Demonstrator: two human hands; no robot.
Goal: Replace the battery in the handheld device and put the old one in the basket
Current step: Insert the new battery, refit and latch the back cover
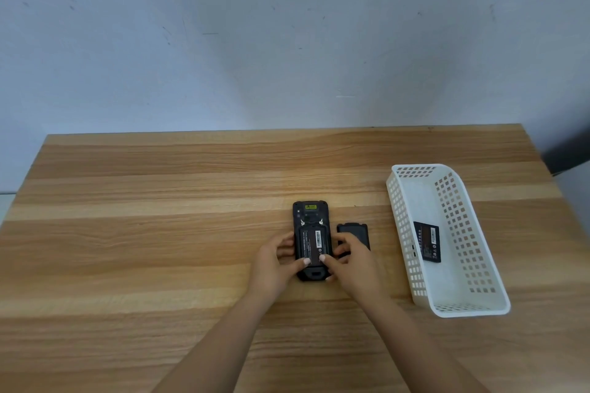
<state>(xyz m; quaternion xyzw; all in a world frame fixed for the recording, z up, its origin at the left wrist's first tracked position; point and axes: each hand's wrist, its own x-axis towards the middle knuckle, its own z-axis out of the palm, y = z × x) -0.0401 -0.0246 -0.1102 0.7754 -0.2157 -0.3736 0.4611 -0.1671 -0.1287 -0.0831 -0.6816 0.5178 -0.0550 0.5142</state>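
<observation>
Reaching in from the near edge of the wooden table [159,233], two bare forearms converging on the handheld device [311,241]. Left hand [276,265] cupped against the device's left side, fingers curled loosely around the edge, thumb tip pressed on the lower end of the battery [314,244] seated in the open back. Right hand [349,262] mirroring it on the right side, thumb tip beside the other on the same battery end, remaining fingers bent and partly over the back cover [352,234]; whether touching that cover, cannot tell. Device lying face down, flat on the table near the middle, long axis running near to far, yellow-labelled top end pointing away. Back cover flat just right of the device, parallel to it. Farther right, white perforated basket [399,201], long axis also near to far, slightly angled, holding a second battery [427,241] against its left wall. Beyond, pale scuffed wall [287,41].
</observation>
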